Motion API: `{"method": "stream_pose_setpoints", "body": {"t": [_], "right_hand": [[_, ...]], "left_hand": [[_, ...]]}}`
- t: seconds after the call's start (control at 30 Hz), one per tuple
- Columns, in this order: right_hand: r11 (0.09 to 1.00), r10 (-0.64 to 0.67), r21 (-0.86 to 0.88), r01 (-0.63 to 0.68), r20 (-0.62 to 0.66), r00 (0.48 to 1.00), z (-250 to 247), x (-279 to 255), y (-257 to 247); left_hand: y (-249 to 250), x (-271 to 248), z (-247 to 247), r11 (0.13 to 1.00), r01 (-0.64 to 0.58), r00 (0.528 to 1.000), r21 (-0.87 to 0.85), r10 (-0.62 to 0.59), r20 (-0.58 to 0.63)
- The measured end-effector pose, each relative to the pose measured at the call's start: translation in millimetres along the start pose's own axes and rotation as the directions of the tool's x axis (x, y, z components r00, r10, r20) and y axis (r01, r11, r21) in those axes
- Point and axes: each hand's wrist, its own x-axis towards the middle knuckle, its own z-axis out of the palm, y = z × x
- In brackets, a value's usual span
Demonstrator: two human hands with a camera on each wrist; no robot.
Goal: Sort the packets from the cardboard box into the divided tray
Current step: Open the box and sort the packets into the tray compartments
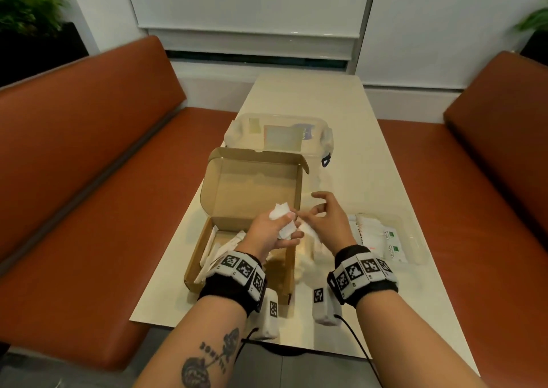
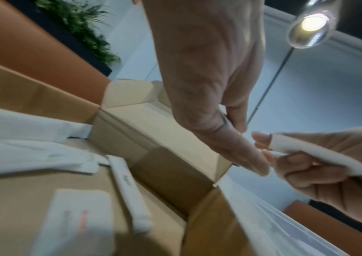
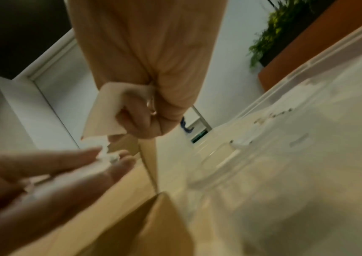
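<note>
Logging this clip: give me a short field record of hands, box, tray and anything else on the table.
left hand: holds white packets over the box's right edge
right hand: pinches one white packet beside the left hand
cardboard box: lid open, more packets inside
divided tray: clear, to the right of the box, some packets already in it
clear lidded container: behind the box
table: pale top, between two orange benches

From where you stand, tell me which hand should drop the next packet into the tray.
Right. The right hand already pinches a packet, with the tray beside it; the left hand holds packets above the box.
</note>
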Motion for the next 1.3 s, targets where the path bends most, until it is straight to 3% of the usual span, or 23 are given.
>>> {"method": "stream_pose_setpoints", "body": {"t": [0.13, 0.27, 0.43, 0.6, 0.77, 0.9, 1.0, 1.13, 1.3], "right_hand": [[0.999, -0.024, -0.049, 0.022, -0.06, 0.998, -22.0, 3.1, 10.2], [0.999, -0.004, -0.035, 0.002, -0.071, 0.997, -48.9, 6.9, 20.3], [0.996, 0.084, 0.0, -0.084, 0.003, 0.996, -86.1, 9.7, 36.0], [0.996, 0.083, -0.03, -0.08, 0.123, 0.989, -111.4, 6.9, 51.5], [0.971, 0.082, -0.226, -0.071, 0.037, 0.996, -130.5, 12.4, 63.5], [0.942, 0.133, -0.318, -0.105, 0.067, 0.989, -139.5, 14.7, 73.4], [0.975, 0.153, -0.174, -0.136, 0.087, 0.984, -142.2, 15.6, 77.9], [0.982, 0.183, 0.035, -0.188, 0.103, 0.978, -141.3, 15.0, 76.0], [0.956, 0.196, 0.202, -0.214, 0.102, 0.975, -132.2, 16.8, 70.5]], "left_hand": [[-0.8, 1.9, 34.9, 0.996, 0.03, 0.995, 0.09, -0.038, 0.091], [-6.9, 10.9, 64.6, 0.99, 0.001, 0.997, 0.14, -0.012, 0.074], [-20.0, 24.3, 89.7, 0.989, -0.051, 0.999, 0.14, 0.053, -0.012], [-33.1, 28.1, 106.7, 0.988, -0.079, 0.996, 0.131, 0.085, -0.039], [-40.1, 31.7, 112.4, 0.996, -0.093, 0.99, -0.014, 0.091, -0.112], [-42.2, 33.6, 110.4, 0.983, -0.125, 0.985, -0.135, 0.107, -0.137], [-45.0, 34.3, 111.9, 0.984, -0.115, 0.986, -0.138, 0.096, -0.139], [-51.0, 34.8, 121.6, 0.998, -0.068, 0.989, -0.004, 0.067, -0.132], [-53.5, 35.4, 133.8, 0.993, -0.051, 0.998, 0.105, 0.054, -0.032]]}}
